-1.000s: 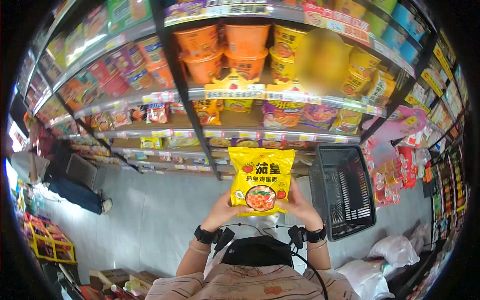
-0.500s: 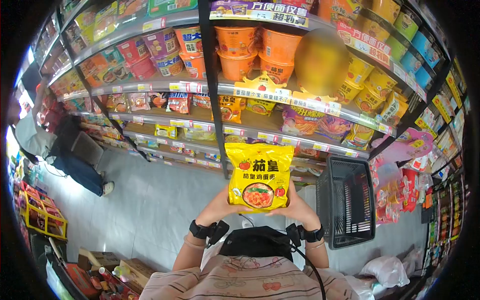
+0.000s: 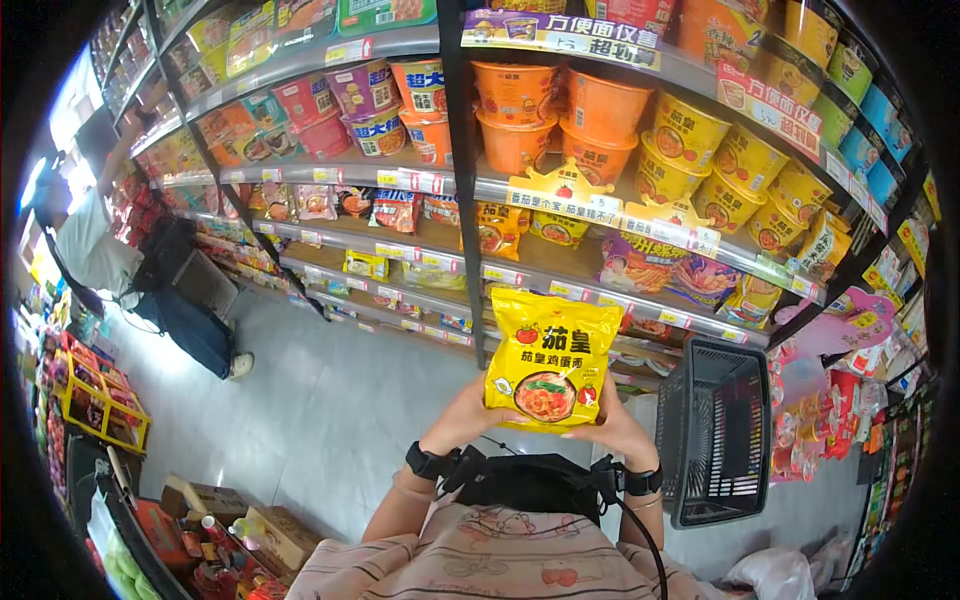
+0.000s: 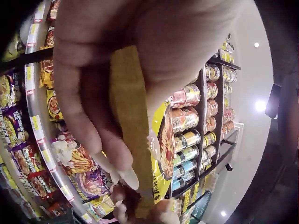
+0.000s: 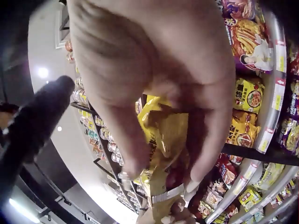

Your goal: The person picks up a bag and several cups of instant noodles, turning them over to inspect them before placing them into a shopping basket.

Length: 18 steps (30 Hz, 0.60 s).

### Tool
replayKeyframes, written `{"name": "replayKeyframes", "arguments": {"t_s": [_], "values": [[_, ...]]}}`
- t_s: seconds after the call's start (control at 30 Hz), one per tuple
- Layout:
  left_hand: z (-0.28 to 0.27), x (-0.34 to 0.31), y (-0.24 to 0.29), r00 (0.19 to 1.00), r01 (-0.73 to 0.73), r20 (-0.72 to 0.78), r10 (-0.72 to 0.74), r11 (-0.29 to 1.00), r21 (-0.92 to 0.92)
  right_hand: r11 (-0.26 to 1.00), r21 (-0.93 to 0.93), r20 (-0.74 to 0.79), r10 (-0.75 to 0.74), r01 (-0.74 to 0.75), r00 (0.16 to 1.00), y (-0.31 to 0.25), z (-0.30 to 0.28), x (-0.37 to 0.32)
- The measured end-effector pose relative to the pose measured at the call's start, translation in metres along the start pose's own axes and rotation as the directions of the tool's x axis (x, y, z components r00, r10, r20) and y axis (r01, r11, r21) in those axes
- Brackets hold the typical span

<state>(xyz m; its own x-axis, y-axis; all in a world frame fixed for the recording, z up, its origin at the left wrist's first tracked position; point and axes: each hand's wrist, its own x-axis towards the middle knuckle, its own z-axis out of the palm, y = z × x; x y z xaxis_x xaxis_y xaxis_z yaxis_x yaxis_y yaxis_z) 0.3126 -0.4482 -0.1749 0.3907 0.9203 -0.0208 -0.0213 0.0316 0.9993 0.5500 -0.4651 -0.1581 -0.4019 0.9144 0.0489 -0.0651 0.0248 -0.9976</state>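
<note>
A bright yellow packet of instant noodles (image 3: 550, 350) is held up before the chest, its front with a bowl of noodles and tomatoes turned to the head camera. On its lower left side the left hand (image 3: 462, 415) grips it, thumb on the front. The right hand (image 3: 615, 425) holds the lower right side the same way. Both wrist views look along the packet's edge: the left hand (image 4: 154, 42) has fingers behind it, and the right hand (image 5: 159, 51) spans the crinkled yellow wrapper (image 5: 170, 133) between thumb and fingers.
Ahead stand shelves with orange noodle tubs (image 3: 603, 105), yellow tubs (image 3: 690, 130) and bagged noodles (image 3: 497, 230). A dark plastic basket (image 3: 722, 508) is to the right. Another person (image 3: 180, 325) stands at the far left. Cardboard boxes (image 3: 285, 535) lie at the lower left.
The head view has swung left, so shelves and basket sit farther right in the picture. Both hands keep hold of the noodle packet, which now appears slightly farther right.
</note>
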Motion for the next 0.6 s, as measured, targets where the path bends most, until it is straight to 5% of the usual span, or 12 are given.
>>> {"name": "replayKeyframes", "arguments": {"t_s": [0.43,0.6], "values": [[0.003,0.002,0.001,1.000,0.009,0.031,-0.004,0.986,-0.169,0.998,0.055,-0.117,0.018,-0.012,0.993,0.018,0.000,0.003],[0.002,0.007,-0.007,0.996,-0.028,0.083,0.036,0.995,-0.094,0.998,0.014,-0.154,-0.053,0.056,0.987,0.020,0.000,0.002]]}}
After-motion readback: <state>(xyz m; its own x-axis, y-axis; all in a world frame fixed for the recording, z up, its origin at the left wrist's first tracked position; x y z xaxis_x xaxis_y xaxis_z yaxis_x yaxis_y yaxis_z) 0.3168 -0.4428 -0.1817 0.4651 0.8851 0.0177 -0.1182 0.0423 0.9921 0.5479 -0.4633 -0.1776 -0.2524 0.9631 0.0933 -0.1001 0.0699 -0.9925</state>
